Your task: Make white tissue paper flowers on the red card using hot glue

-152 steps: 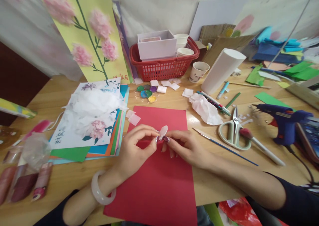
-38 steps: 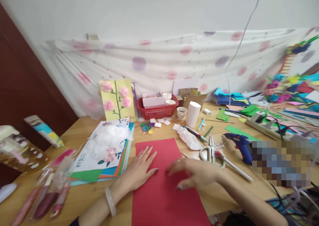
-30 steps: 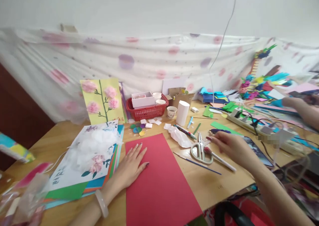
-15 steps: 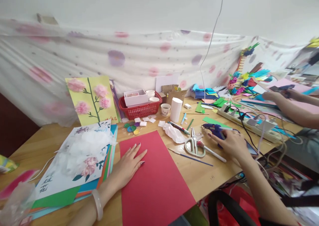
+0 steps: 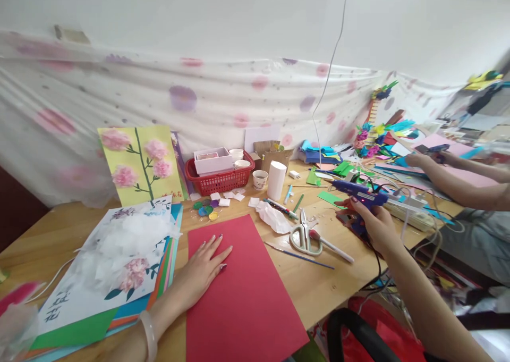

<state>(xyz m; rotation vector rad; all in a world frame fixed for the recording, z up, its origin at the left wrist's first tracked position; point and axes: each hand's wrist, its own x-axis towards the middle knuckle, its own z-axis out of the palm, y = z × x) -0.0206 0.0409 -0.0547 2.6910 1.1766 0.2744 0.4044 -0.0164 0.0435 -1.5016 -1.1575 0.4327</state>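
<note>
The left hand (image 5: pixel 201 274) lies flat on a big sheet of red paper (image 5: pixel 243 298) at the near middle of the table (image 5: pixel 330 293), with its fingers spread wide and nothing in its grip — it just rests on the left part of the sheet. A pale bangle (image 5: pixel 149 334) sits around that wrist. The right hand (image 5: pixel 372 221) is over on the right side, its fingers curled around the handle of a blue glue gun (image 5: pixel 364 193). The gun's thin tip points left, and a tiny red light glows on its side; I cannot tell if the bottom of the handle touches the table. Between the red paper and the gun are scissors (image 5: pixel 305 238) with pale handles, a fat brush (image 5: pixel 333 246) with a red tip, and a thin blue brush (image 5: pixel 300 255). A bit farther back lies a crumpled white tissue (image 5: pixel 273 217), and behind it a white roll (image 5: pixel 276 180) stands up next to a paper cup (image 5: pixel 260 181). Left of the cup is a red basket (image 5: pixel 223 183) with a white box (image 5: pixel 215 163) in it. On the left, a pile of white fluff (image 5: pixel 123 247) sits on a flower picture, on top of colored sheets. Far on the right, another person's hand (image 5: pixel 416 161) is near lots of bright paper — what it does is too small to tell
</note>
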